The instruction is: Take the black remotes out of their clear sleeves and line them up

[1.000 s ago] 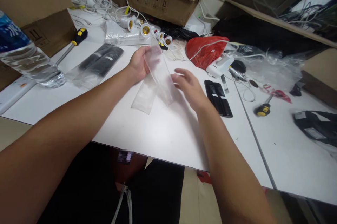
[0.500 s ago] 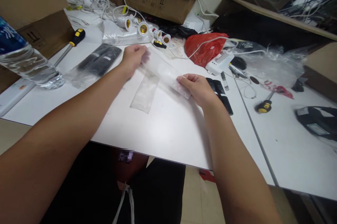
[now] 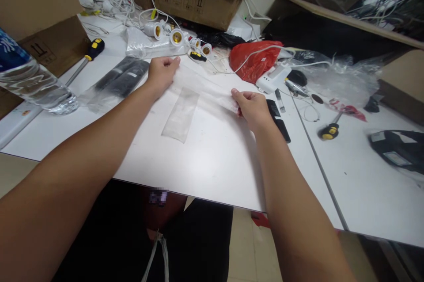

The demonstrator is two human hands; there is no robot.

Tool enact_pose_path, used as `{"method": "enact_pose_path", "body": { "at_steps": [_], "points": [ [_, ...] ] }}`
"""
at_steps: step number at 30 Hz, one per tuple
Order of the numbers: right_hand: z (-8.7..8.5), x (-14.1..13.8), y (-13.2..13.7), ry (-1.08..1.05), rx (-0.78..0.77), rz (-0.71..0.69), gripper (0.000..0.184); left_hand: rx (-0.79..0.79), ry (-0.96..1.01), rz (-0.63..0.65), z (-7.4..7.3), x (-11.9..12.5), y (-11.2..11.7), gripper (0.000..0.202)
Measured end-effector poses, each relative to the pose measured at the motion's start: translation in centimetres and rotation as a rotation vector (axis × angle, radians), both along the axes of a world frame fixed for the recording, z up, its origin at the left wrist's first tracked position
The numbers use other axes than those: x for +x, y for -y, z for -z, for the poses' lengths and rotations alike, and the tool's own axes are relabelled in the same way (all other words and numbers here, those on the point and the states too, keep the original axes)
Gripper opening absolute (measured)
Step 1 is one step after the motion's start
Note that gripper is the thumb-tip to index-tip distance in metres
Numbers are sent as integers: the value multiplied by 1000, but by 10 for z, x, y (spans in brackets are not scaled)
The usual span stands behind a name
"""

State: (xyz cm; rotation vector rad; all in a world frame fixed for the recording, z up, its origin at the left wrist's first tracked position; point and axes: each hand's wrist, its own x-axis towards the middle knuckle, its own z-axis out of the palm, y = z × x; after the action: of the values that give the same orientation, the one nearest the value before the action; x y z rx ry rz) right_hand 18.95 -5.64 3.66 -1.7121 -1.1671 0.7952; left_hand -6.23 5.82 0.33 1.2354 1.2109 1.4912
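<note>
L hand [image 3: 162, 74] n R hand [image 3: 252, 107] both pinched closed on clear sleeve [image 3: 206, 84], opp ends; 2nd sleeve [image 3: 180, 118] on tbl [image 3: 212, 167].

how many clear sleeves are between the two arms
2: one sleeve is held between the left hand and right hand; another sleeve lies on the table. More could be hidden underneath.

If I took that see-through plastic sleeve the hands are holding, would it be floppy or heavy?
The clear plastic sleeve would probably be floppy, since it looks thin and filmy. It's likely very light: nothing shows inside, and the left hand and right hand merely pinch its ends.
</note>
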Motion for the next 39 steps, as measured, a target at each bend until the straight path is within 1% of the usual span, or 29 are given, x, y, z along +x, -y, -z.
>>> {"method": "enact_pose_path", "body": {
  "at_steps": [4, 6, 7, 9, 11, 12, 13, 15, 17, 18, 20, 25, 27, 30, 32, 35, 39],
  "points": [
    [-6, 9, 2, -117, -92, -64, 26, -38, -86, -47, -3, -1, 0, 30],
    [-10, 13, 2, -213, -132, -93, 22, -53, -45, -45, -4, -1, -3, 30],
    [-11, 15, 3, -267, -140, -85, 20, -76, 27, -26, -4, -2, -4, 29],
    [-16, 19, 4, -364, -137, -37, 16, -121, 251, 33, -4, -3, -9, 21],
    [-21, 21, 6, -402, -165, -23, 6, -135, 445, 68, -4, -5, -13, 17],
    [-23, 20, 8, -392, -208, -58, 2, -130, 486, 60, -4, -6, -15, 20],
    [-26, 19, 10, -368, -268, -127, 2, -123, 482, 40, -4, -7, -15, 24],
    [-28, 11, 16, -302, -420, -325, 2, -127, 392, -7, -4, -7, -16, 29],
    [-28, -1, 21, -255, -553, -515, 10, -143, 294, -30, -2, -6, -15, 27],
    [-26, -8, 23, -245, -597, -582, 15, -148, 255, -35, 0, -5, -15, 24],
    [-23, -20, 26, -243, -639, -660, 20, -136, 190, -43, 5, -1, -15, 20],
    [-19, -35, 27, -274, -613, -740, 22, -13, -18, -29, 21, 6, -19, 24],
    [-20, -39, 29, -313, -589, -769, 22, 48, -122, -19, 23, 7, -18, 25],
    [-21, -49, 33, -379, -568, -768, 23, 113, -233, -10, 23, 9, -15, 25],
    [-21, -58, 36, -403, -577, -777, 23, 124, -243, -16, 22, 9, -14, 25],
    [-17, -67, 39, -411, -612, -836, 24, 115, -212, -8, 23, 8, -16, 26],
    [-16, -68, 41, -322, -660, -909, 32, 126, -238, -6, 25, 7, -18, 25]
  ]
}}
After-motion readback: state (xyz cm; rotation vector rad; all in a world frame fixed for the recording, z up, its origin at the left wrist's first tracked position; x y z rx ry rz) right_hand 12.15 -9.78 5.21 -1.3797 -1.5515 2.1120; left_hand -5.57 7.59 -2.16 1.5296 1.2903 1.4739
